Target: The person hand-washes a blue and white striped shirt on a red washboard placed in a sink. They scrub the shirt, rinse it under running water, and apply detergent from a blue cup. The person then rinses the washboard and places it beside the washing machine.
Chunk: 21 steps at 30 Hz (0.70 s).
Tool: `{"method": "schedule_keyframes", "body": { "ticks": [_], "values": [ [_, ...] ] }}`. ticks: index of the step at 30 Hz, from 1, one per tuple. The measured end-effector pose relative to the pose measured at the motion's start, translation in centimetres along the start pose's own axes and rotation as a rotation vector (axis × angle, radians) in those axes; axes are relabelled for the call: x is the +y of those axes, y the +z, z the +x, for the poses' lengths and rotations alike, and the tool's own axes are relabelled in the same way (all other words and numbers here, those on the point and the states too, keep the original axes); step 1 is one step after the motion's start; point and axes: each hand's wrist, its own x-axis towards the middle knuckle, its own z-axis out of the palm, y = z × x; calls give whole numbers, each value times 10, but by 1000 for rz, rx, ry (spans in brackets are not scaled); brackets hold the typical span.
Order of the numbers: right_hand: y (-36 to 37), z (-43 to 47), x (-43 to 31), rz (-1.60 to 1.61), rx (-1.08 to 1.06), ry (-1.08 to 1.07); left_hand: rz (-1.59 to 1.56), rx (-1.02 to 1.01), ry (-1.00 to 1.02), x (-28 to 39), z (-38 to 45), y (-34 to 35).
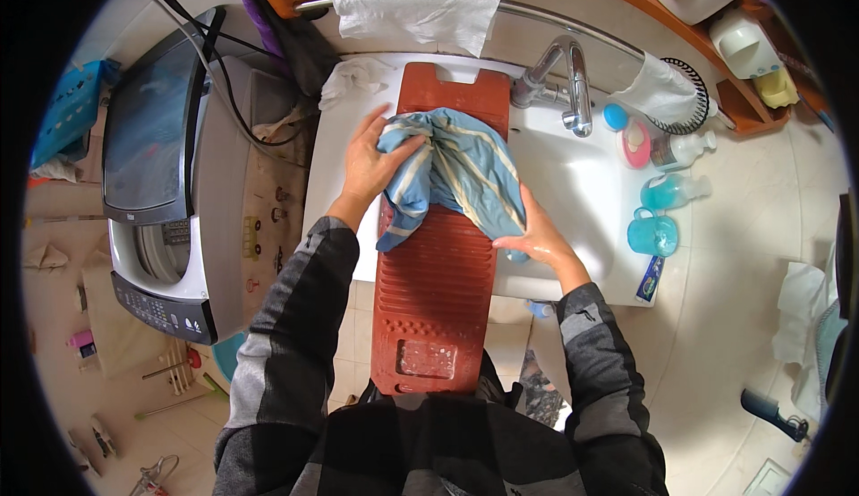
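Observation:
A wet-looking blue cloth with pale stripes (463,160) lies bunched across the upper part of a reddish-brown plastic washboard (433,294). The washboard spans the front edge of a white sink, its lower end against my body. At the cloth's upper left, my left hand (376,160) grips a fold between thumb and fingers. My right hand (537,231) is at the cloth's lower right edge, thumb over the board's ribs and fingers along the fabric, some of them hidden. Some of the cloth hangs past the board's right side.
Right of the board are the white sink basin (570,200) and a chrome faucet (577,93). Bottles, a teal cup (652,234) and a toothpaste box (649,280) line the sink's right rim. A white cloth (352,80) lies at the back left, near a top-loading washing machine (221,227).

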Motion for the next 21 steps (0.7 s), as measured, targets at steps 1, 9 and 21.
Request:
{"method": "schedule_keyframes", "body": {
  "ticks": [1,9,21],
  "values": [
    [-8,-4,-1,59,-42,15,20,-142,-85,-1,2,2],
    [-66,-18,-25,488,48,125,-6,35,-131,-11,2,-28],
    [5,59,-17,-388,518,-177,282,-297,-132,5,-63,-38]
  ]
}}
